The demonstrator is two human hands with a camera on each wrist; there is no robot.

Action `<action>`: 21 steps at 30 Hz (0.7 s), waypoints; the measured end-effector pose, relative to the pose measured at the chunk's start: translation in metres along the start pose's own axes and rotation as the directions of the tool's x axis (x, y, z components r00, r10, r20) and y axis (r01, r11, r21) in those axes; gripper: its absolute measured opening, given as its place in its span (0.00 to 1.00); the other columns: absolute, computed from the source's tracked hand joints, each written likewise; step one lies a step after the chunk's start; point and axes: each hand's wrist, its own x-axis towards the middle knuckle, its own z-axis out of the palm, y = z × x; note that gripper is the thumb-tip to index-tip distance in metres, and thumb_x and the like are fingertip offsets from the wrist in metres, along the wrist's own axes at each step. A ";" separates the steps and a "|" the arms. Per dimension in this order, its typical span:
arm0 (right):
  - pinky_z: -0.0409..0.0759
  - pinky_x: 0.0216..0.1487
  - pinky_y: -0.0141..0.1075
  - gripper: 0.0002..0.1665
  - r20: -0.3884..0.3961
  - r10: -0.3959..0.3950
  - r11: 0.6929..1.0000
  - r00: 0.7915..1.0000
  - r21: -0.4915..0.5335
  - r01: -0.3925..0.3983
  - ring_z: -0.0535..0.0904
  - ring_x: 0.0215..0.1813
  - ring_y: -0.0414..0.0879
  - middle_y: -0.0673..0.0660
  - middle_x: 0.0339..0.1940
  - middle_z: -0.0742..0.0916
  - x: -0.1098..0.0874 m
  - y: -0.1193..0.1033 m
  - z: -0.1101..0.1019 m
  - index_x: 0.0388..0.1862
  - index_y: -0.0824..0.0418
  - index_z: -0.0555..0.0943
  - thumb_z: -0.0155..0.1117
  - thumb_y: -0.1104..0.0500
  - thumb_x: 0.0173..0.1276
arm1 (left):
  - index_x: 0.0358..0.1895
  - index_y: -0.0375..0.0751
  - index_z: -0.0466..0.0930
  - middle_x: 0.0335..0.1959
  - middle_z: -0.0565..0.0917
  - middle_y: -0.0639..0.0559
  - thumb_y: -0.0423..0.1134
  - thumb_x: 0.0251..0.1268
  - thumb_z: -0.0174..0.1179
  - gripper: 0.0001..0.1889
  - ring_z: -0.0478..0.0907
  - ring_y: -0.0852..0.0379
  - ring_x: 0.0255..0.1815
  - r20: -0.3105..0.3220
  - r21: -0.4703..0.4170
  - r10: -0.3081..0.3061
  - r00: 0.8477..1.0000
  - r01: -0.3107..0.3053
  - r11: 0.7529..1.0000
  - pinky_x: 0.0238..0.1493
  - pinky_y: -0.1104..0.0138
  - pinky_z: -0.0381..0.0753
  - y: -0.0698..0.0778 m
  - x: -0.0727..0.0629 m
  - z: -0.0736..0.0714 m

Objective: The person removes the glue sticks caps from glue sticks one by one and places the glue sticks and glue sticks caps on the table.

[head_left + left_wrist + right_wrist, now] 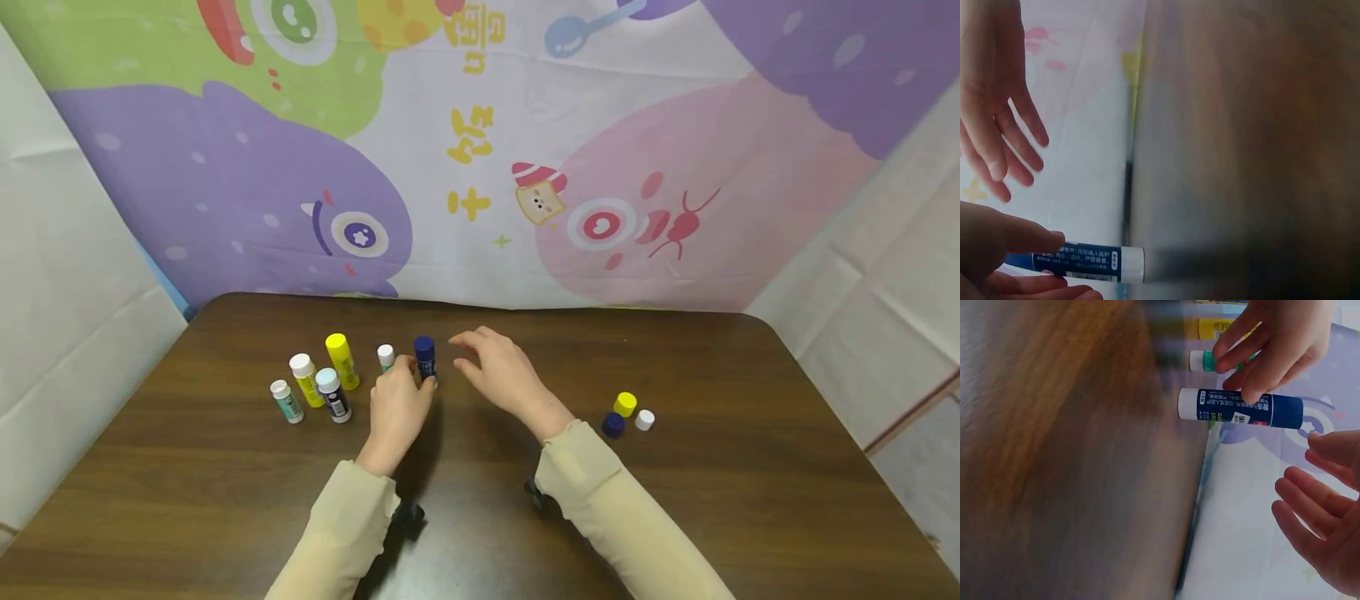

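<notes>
A glue stick (425,352) with a dark blue cap and a white base stands upright at mid-table. My left hand (396,404) pinches its label between thumb and fingers; the right wrist view shows the thumb on the blue stick (1227,407). Just left of it, partly hidden by that hand, is a small green glue stick (386,355) with a white end. My right hand (501,373) hovers to the right of the blue cap, fingers spread and loosely bent, holding nothing. In the left wrist view, the right hand (994,94) hangs apart from the blue stick (1094,261).
Farther left stand several more glue sticks: a yellow one (342,362), a white-topped yellow one (305,380), a dark blue one with a pale top (333,397) and a small green one (287,402). At right lie a yellow cap (625,404), a dark blue cap (613,426) and a white cap (644,420).
</notes>
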 end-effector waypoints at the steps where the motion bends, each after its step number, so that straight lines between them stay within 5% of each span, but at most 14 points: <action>1: 0.77 0.41 0.38 0.17 -0.005 -0.003 1.000 1.000 0.006 0.003 0.79 0.43 0.46 0.54 0.44 0.81 0.002 0.000 0.001 0.53 0.57 0.77 0.56 0.57 0.66 | 0.44 0.28 0.76 0.30 0.83 0.39 0.38 0.53 0.62 0.18 0.80 0.42 0.30 -0.007 0.002 -0.004 1.000 0.004 1.000 0.36 0.50 0.75 0.001 0.001 0.001; 6: 0.76 0.40 0.36 0.16 -0.009 -0.019 1.000 1.000 0.008 0.019 0.78 0.40 0.43 0.53 0.45 0.82 0.013 -0.002 0.006 0.54 0.58 0.76 0.48 0.61 0.70 | 0.44 0.27 0.77 0.33 0.84 0.37 0.39 0.53 0.63 0.19 0.81 0.39 0.33 -0.014 0.018 -0.042 0.999 0.042 0.999 0.36 0.49 0.76 0.003 0.006 0.006; 12: 0.76 0.46 0.37 0.16 0.001 -0.029 0.999 1.000 0.019 0.029 0.78 0.47 0.44 0.54 0.45 0.81 0.020 -0.007 0.011 0.54 0.58 0.75 0.47 0.63 0.70 | 0.41 0.31 0.77 0.33 0.84 0.36 0.40 0.53 0.63 0.16 0.81 0.36 0.34 -0.009 0.010 -0.065 0.998 0.065 0.998 0.36 0.47 0.75 0.001 0.008 0.011; 21: 0.76 0.43 0.37 0.16 0.007 -0.025 0.998 1.000 0.056 0.025 0.78 0.43 0.44 0.54 0.45 0.81 0.020 -0.006 0.012 0.53 0.58 0.76 0.52 0.60 0.69 | 0.42 0.35 0.79 0.36 0.85 0.41 0.37 0.53 0.62 0.13 0.81 0.39 0.35 -0.005 -0.012 -0.022 1.000 0.021 1.000 0.36 0.48 0.76 0.003 0.007 0.010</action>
